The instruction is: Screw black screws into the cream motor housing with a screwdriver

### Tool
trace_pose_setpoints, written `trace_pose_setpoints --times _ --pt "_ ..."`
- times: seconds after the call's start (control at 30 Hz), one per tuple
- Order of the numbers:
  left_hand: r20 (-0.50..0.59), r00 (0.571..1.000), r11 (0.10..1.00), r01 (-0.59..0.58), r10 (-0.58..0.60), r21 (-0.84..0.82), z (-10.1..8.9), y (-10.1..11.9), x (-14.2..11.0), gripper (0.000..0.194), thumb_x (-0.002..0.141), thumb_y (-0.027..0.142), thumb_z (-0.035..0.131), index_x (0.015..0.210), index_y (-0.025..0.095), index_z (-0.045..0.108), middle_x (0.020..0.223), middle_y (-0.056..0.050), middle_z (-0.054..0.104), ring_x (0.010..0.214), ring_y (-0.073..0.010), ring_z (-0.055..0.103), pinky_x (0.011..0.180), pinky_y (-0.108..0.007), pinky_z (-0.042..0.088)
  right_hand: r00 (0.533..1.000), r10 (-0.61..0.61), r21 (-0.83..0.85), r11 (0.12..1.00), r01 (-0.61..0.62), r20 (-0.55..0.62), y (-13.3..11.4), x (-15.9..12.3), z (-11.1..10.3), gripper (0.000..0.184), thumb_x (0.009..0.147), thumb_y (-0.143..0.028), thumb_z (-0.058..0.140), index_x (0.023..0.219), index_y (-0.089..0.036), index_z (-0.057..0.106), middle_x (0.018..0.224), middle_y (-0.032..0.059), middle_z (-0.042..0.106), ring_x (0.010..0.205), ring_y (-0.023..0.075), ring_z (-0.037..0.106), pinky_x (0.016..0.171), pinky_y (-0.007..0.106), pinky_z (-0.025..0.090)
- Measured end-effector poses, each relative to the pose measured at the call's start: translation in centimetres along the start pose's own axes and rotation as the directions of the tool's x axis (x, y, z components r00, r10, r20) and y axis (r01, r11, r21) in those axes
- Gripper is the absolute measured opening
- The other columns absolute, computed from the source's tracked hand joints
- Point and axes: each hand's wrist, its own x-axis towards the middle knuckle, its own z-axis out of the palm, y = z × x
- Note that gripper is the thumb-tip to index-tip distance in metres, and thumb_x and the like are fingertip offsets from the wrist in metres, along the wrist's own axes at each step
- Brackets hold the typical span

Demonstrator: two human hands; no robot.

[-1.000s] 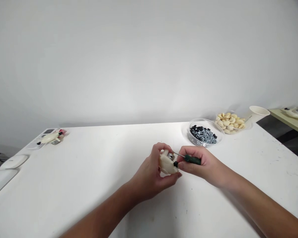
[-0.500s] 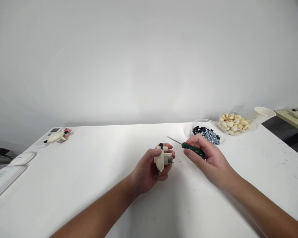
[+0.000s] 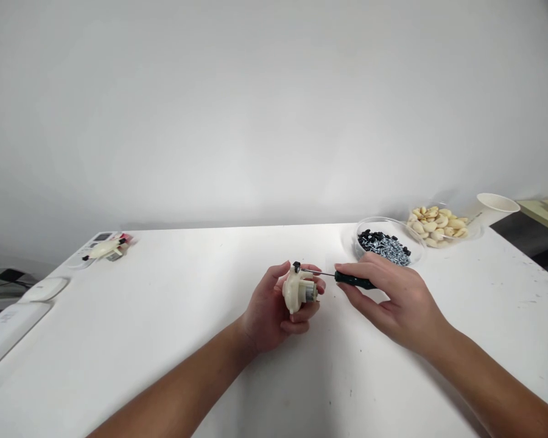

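My left hand [image 3: 270,310] is closed around a cream plastic housing [image 3: 293,293] with a small metal motor [image 3: 310,292] on its right side and a black piece [image 3: 296,266] at its top. In my right hand [image 3: 397,298] is a screwdriver with a dark green handle [image 3: 354,280], held between thumb and fingers. Its thin shaft [image 3: 322,274] points left, and the tip is at the top of the housing, close by the black piece. Whether the tip sits in a screw is too small to tell.
A clear round dish [image 3: 383,242] holds silver screws and black pieces. Behind it are a bag of cream plastic parts [image 3: 438,225] and a white paper cup [image 3: 493,210]. Another cream assembly [image 3: 105,249] lies at the far left, near white boxes [image 3: 13,334]. A wall rises behind the table.
My right hand has brought the screwdriver down and left, levelling its shaft, so the tip now meets the top of the housing. My left thumb has lifted off the housing's top.
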Motion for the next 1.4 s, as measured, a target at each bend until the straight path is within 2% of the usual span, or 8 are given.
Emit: trace_pose_setpoints --times 0.2,0.43,0.77,1.13,1.4 --pt "-0.016 1.0 1.0 0.006 -0.007 -0.008 0.14 0.03 -0.04 0.041 0.099 0.055 0.053 0.116 0.019 0.061 0.107 -0.004 0.053 0.055 -0.0051 0.035 0.041 -0.017 0.015 1.0 -0.005 -0.029 1.0 0.006 0.029 0.43 -0.2 0.11 0.031 0.099 -0.009 0.066 0.127 -0.021 0.067 0.083 0.0001 0.057 0.07 0.0129 0.053 0.06 0.028 0.042" --pt "-0.072 0.997 1.0 0.015 -0.016 -0.014 0.51 0.21 -0.14 0.048 0.1 0.062 0.056 0.12 0.018 0.063 0.108 -0.004 0.052 0.057 -0.0039 0.032 0.04 -0.015 0.016 1.0 -0.012 -0.094 0.996 0.011 -0.005 0.47 -0.24 0.1 0.033 0.1 -0.007 0.064 0.129 -0.021 0.067 0.089 0.0031 0.06 0.072 0.0135 0.057 0.059 0.028 0.043" --pt "-0.06 0.997 0.995 0.047 -0.052 -0.09 0.18 -0.14 -0.11 0.052 0.099 0.064 0.057 0.123 0.018 0.063 0.107 -0.003 0.054 0.056 -0.0041 0.03 0.037 -0.013 0.016 0.999 -0.029 -0.137 0.99 0.026 -0.018 0.46 -0.24 0.14 0.036 0.099 -0.004 0.063 0.13 -0.022 0.067 0.089 0.0029 0.057 0.071 0.0133 0.054 0.056 0.026 0.041" --pt "-0.08 0.995 0.992 0.054 -0.064 -0.118 0.06 -0.06 0.03 0.053 0.096 0.064 0.062 0.118 0.017 0.065 0.104 -0.004 0.056 0.055 -0.004 0.03 0.036 -0.013 0.017 1.0 -0.003 -0.158 0.987 0.007 0.027 0.42 -0.17 0.1 0.033 0.102 -0.008 0.06 0.13 -0.023 0.065 0.09 0.0025 0.056 0.071 0.0132 0.053 0.057 0.026 0.042" --pt "-0.156 0.985 0.997 0.076 -0.077 -0.015 -0.13 -0.07 0.22 0.053 0.096 0.067 0.06 0.118 0.02 0.063 0.104 -0.002 0.054 0.055 -0.0038 0.028 0.041 -0.016 0.015 0.999 0.014 -0.151 0.988 -0.008 0.039 0.8 -0.3 0.22 0.031 0.102 -0.009 0.061 0.129 -0.022 0.066 0.089 0.002 0.056 0.072 0.013 0.052 0.059 0.026 0.041"
